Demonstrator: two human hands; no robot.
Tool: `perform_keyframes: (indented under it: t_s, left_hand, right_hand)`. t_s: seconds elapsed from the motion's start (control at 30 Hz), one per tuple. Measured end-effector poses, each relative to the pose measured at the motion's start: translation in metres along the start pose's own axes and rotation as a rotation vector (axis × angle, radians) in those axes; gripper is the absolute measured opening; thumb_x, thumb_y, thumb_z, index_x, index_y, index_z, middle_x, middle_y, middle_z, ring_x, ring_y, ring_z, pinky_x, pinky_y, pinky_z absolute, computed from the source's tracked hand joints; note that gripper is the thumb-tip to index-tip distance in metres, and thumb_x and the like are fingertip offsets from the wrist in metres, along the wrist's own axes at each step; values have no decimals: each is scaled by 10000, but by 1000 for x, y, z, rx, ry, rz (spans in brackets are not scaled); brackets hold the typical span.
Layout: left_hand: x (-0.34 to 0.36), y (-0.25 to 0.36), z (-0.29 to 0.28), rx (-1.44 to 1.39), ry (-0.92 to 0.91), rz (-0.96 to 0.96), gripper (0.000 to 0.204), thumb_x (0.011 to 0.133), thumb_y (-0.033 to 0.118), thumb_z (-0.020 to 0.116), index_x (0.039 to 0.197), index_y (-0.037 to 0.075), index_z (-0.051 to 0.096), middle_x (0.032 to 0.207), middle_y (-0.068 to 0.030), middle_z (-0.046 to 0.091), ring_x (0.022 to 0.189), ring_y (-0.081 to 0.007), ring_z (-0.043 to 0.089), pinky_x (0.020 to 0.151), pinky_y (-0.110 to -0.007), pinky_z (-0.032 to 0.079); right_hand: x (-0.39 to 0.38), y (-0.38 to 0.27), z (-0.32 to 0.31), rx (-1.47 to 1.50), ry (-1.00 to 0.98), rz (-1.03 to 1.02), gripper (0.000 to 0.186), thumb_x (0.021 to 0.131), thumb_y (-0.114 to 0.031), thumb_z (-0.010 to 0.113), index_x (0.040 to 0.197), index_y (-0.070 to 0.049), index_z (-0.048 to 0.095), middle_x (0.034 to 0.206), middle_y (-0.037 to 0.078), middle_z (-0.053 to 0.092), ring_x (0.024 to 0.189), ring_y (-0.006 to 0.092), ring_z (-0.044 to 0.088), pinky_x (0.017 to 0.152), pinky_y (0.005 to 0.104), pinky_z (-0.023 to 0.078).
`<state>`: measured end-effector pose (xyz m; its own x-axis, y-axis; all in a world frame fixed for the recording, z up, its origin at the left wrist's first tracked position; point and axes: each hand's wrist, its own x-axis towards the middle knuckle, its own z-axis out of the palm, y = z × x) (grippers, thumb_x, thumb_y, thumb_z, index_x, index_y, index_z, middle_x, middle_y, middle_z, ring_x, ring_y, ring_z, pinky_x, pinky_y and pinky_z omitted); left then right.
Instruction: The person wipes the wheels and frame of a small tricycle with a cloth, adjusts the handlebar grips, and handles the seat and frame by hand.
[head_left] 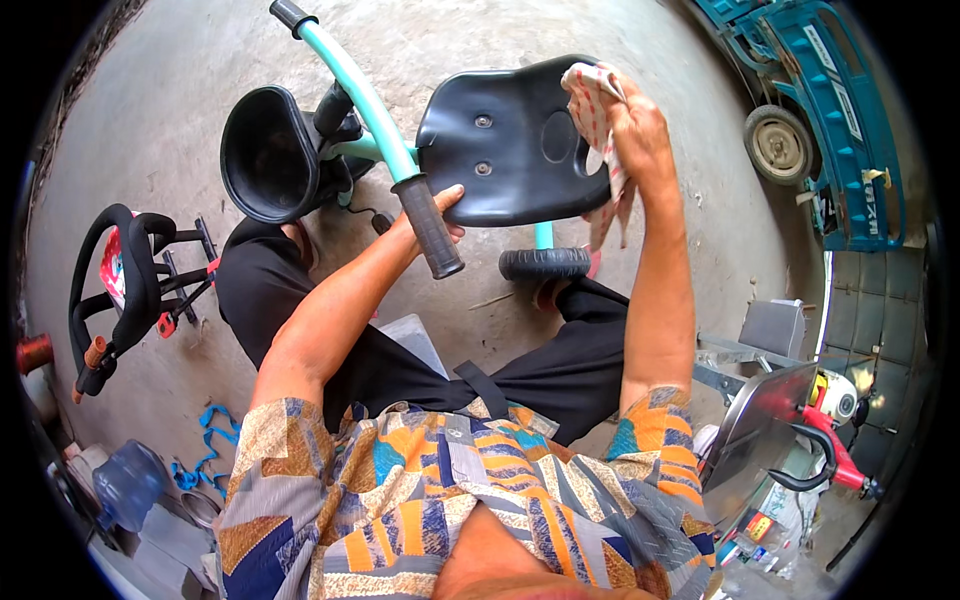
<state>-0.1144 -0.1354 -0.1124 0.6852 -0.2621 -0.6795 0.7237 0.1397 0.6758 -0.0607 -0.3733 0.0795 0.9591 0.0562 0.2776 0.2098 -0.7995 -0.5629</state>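
In front of me stands a child's tricycle with a mint-green handlebar [362, 88], dark rubber grips and a black plastic seat [520, 140]. My right hand [640, 130] is closed on a white cloth with red marks [598, 105], which drapes over the seat's right edge. At the seat's near left corner is my left hand [440, 212], its thumb along the edge and its other fingers partly hidden by the near handlebar grip [430, 228]. A black bucket-shaped part [268, 155] sits at the tricycle's left. Below the seat shows a black wheel [545, 263].
A black-framed child seat [125, 280] lies on the concrete floor at left, near a blue strap [208, 445] and a large blue water bottle [130, 483]. At the right stand a teal cargo vehicle [840, 120], a metal panel [755, 430] and a red-handled machine [835, 450].
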Motion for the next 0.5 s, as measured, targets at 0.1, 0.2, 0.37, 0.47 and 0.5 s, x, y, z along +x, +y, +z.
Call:
perform_keyframes:
  t_s: [0.1,0.2,0.37,0.47,0.5]
  left_hand:
    - [0,-1,0,-17,-3,43,495,846,342,679,1038,-94,545,821,-193,644,572,-283,667,461,-357,583]
    - [-1,2,3,22,31,41,536,856,355,657,1123,-87,515,889,-222,639,591,-295,669,463,-363,578]
    - [-3,3,-3,64,-16,65,565,870,359,622,1221,-50,455,1026,-232,616,627,-291,674,457,-350,564]
    - [3,-17,-2,74,22,118,549,868,300,599,1241,-55,409,1052,-238,595,586,-261,648,425,-324,533]
    - [7,-25,-6,103,34,132,549,865,286,597,1246,-56,399,1056,-238,591,575,-252,641,420,-318,525]
  right_hand:
    - [35,8,-3,-47,-185,6,416,862,-114,406,1245,-40,551,1034,184,653,961,267,623,881,337,463]
    - [55,4,5,30,-280,211,368,853,-126,423,1176,-44,579,1003,161,658,900,198,632,826,304,491]
    - [109,-40,40,-782,-747,321,307,857,-199,484,1080,-59,642,969,115,692,888,229,671,796,335,521]
    - [122,-19,84,-1016,-657,-49,229,804,-222,578,937,-94,715,962,75,709,905,224,685,721,375,530]
    - [121,-28,97,-1005,-735,-3,272,836,-240,538,997,-102,710,1016,98,697,949,248,674,768,387,520]
